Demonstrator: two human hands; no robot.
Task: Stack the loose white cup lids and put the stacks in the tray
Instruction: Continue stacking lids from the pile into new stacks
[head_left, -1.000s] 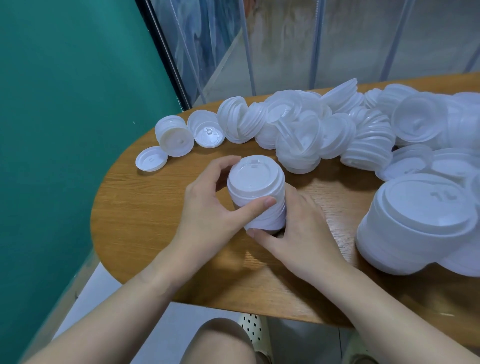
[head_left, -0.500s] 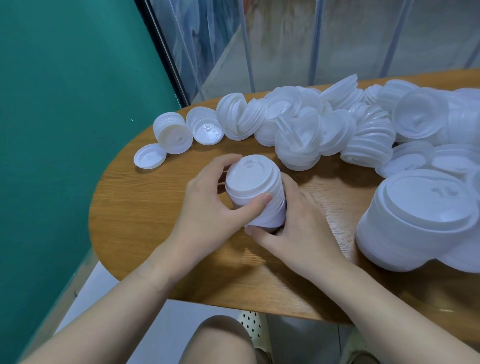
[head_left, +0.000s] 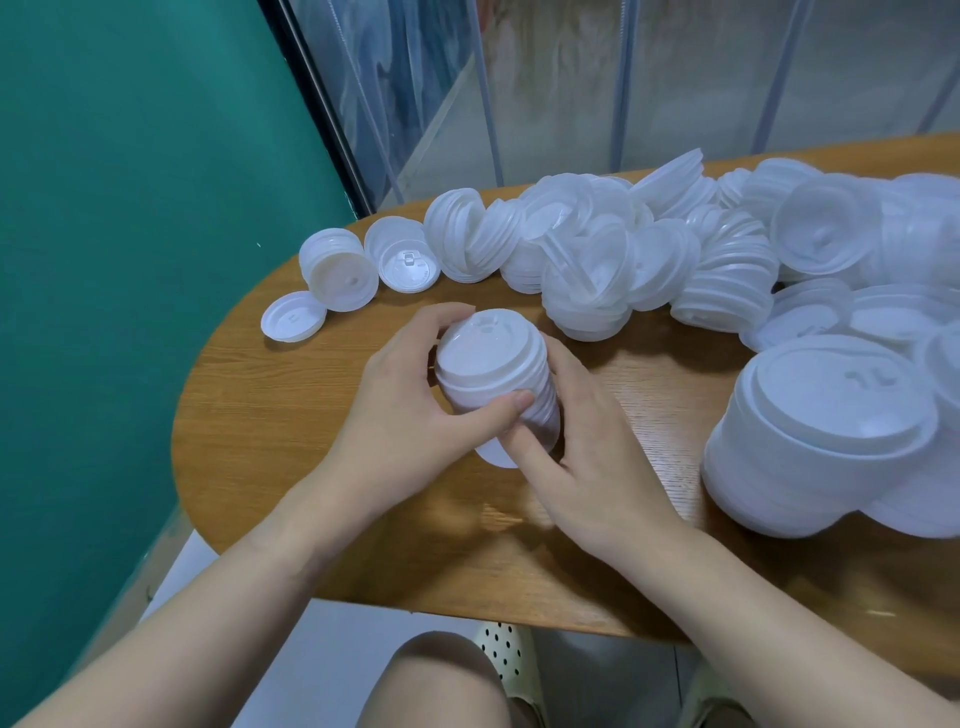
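A stack of white cup lids (head_left: 485, 364) stands tilted on the wooden table (head_left: 270, 410), held between both hands. My left hand (head_left: 410, 405) wraps its left side, thumb across the front. My right hand (head_left: 587, 447) presses its right side and base. Behind it, a long heap of loose and part-stacked lids (head_left: 597, 260) runs across the table. A taller lid stack (head_left: 826, 431) sits at the right. No tray is in view.
A single flat lid (head_left: 292, 323), a short stack (head_left: 340, 270) and an upturned lid (head_left: 408, 262) lie at the table's left end. A teal wall (head_left: 130, 208) stands close on the left, clear plastic sheeting behind. My knee (head_left: 441, 680) is below the table's front edge.
The held stack has tipped a little more to the left and toward me, and my fingers have shifted around it. The view has moved slightly.
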